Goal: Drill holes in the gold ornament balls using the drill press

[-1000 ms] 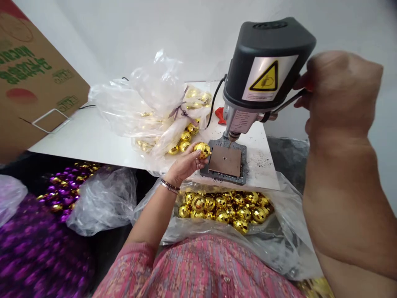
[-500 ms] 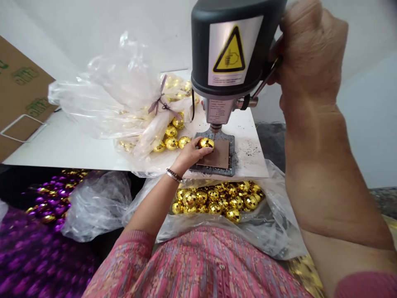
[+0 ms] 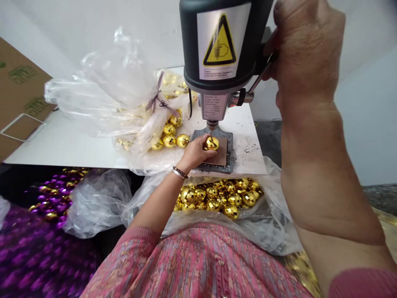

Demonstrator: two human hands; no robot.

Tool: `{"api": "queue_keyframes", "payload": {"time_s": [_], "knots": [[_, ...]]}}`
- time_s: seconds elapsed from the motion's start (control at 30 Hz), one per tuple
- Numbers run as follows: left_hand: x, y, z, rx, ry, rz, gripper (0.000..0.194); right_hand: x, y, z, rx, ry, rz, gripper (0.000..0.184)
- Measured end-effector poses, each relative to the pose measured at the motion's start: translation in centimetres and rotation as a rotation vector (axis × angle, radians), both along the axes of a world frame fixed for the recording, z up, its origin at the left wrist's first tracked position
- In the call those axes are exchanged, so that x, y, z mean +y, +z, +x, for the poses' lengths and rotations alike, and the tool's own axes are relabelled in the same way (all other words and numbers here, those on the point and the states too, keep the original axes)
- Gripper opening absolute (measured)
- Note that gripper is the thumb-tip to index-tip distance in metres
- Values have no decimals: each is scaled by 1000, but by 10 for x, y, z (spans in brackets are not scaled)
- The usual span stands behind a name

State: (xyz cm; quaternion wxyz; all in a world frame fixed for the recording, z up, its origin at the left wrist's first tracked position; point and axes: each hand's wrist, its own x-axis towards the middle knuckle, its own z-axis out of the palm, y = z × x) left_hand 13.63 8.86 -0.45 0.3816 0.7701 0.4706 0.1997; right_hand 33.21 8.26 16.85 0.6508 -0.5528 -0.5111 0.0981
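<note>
My left hand (image 3: 197, 153) grips a gold faceted ball (image 3: 211, 143) between thumb and fingers, over the brown pad (image 3: 221, 156) on the drill press base (image 3: 230, 145). Directly above the ball is the thin drill bit (image 3: 211, 133); whether its tip touches the ball is too small to tell. At the upper right my right hand (image 3: 310, 45) is closed around the lever (image 3: 263, 72) of the drill press (image 3: 217, 45); its fingertips are partly hidden behind the hand. A yellow warning label covers the front of the machine's dark housing.
An open plastic bag (image 3: 273, 223) of gold balls (image 3: 231, 200) lies between my body and the white table (image 3: 74, 145). Left on the table, a clear bag (image 3: 124, 95) tied with ribbon surrounds more balls. Purple beads (image 3: 51, 198) and a cardboard box (image 3: 21, 95) are further left.
My left hand has moved the gold ball slightly right, from the pad's left side to under the drill bit. My right hand stays on the lever. The view has shifted a little.
</note>
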Motion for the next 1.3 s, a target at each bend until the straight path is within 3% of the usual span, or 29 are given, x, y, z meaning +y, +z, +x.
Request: {"api": "queue_keyframes", "payload": {"time_s": [0.17, 0.33, 0.47, 0.67, 1.17, 1.3], "knots": [[-1, -6, 0, -62, 36, -60, 72, -32, -13, -14, -117, -84, 43, 38], [0, -11, 0, -67, 60, -63, 78, -68, -47, -19, -368, -156, 154, 17], [0, -12, 0, -66, 57, -50, 79, -81, -73, -20, -464, -191, 173, 14], [-2, -11, 1, -61, 58, -50, 78, -84, -97, -22, -477, -280, 117, 22], [-5, -14, 0, -52, 74, -33, 76, -75, -140, -29, -413, -334, 332, 30], [-6, -11, 1, -72, 70, -52, 71, -70, -136, -31, -410, -348, 394, 37]]}}
